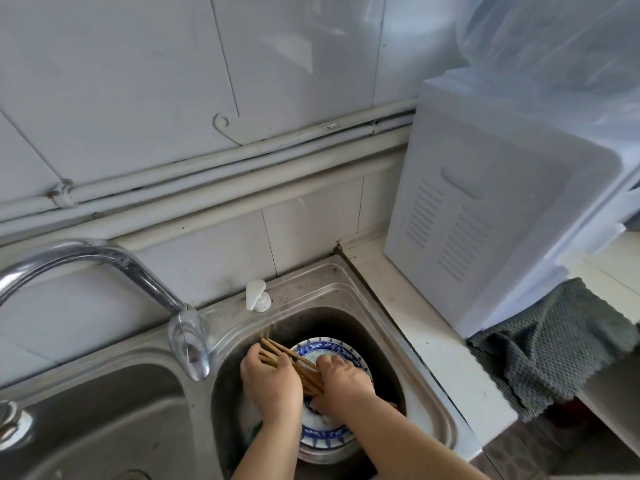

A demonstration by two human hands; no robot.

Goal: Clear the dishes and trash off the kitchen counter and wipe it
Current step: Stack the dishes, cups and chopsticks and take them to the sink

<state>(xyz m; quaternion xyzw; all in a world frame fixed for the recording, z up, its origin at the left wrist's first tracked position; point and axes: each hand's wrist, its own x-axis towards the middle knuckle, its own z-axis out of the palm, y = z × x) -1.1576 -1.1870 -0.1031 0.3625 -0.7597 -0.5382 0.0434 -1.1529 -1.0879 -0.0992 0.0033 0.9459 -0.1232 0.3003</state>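
Stainless-steel double sink (346, 296) whose right basin holds a stack of round blue-and-white ceramic plates (322, 436), with a bundle of light-brown wooden chopsticks (287, 353) lying across the stack. Both hands reach into the basin. The left hand (270, 386) curls its fingers over the far part of the bundle, and the right hand (341, 384) closes over the near part, just above the top plate. The chopsticks are probably light, stiff and slick when wet, so they are best gripped together near the middle. The plates are likely heavier, glazed and breakable, best taken by opposite rims. A grey knitted cloth (554, 344) drapes over the edge of the white desk (433, 344) beside the sink; wiping is not yet done.
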